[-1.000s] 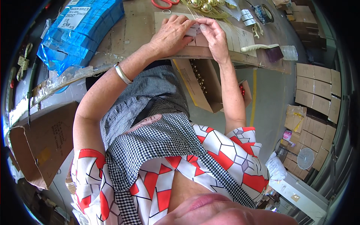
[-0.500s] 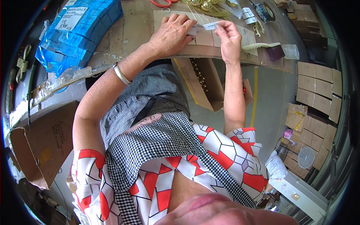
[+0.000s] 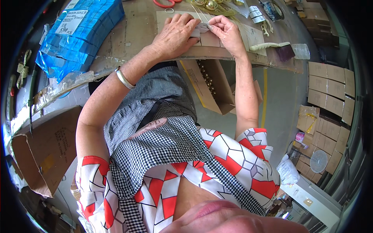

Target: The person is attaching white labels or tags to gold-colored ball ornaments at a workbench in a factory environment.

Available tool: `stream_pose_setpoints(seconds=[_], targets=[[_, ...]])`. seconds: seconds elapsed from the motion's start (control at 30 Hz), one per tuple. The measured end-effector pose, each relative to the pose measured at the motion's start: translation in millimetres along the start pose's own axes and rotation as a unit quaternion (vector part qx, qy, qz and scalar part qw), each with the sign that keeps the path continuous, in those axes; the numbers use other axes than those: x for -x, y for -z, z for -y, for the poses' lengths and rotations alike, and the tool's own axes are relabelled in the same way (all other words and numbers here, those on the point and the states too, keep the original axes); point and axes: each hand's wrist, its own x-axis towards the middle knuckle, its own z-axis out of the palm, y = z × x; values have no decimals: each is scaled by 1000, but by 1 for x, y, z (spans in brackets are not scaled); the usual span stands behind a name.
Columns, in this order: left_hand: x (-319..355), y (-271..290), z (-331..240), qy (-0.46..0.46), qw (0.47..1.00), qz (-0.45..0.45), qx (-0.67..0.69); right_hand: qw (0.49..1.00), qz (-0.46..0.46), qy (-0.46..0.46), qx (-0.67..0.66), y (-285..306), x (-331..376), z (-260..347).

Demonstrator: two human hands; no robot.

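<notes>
My left hand [image 3: 176,34] lies at the table edge, its fingers bent and closed on a small white paper tag [image 3: 203,27]. From the right, my right hand [image 3: 229,37] pinches the same tag between thumb and forefinger, close to the left fingertips. Thin pale cords [image 3: 200,13] run from the tag toward gold ball ornaments [image 3: 211,4] with gold strands at the far side. Under both hands is a flat cardboard sheet [image 3: 210,40]. What lies beneath the left palm is hidden.
A blue plastic-wrapped bundle [image 3: 83,40] sits at the far left. Red-handled scissors [image 3: 164,4], a tape roll [image 3: 278,11] and a dark-bristled brush [image 3: 285,53] lie about the table. Below its edge stands an open carton [image 3: 221,87] holding gold balls.
My right hand has moved left, bringing the white tag it pinches up against my left fingertips. My left hand has stayed nearly in place.
</notes>
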Motion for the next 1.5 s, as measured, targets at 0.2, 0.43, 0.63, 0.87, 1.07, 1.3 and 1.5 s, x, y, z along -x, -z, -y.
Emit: stream_pose_setpoints(seconds=[0.2,0.43,0.63,0.87,1.07,1.3,1.5], targets=[[-1,2,-1,-7,1000,11,-6,994,24,45,97,-2,5,2],[0,5,0,17,999,22,21,945,-79,236,211,-21,13,25],[-1,6,-1,10,1000,16,25,940,-84,239,228,-25,11,17],[2,5,2,13,999,6,30,971,-51,197,123,-14,4,19],[-1,4,-1,10,999,-11,41,936,-137,210,249,-7,-2,30],[0,3,0,14,994,-65,81,968,24,167,187,-12,-19,15],[3,10,-2,27,997,-36,56,981,121,93,119,-11,-22,23]])
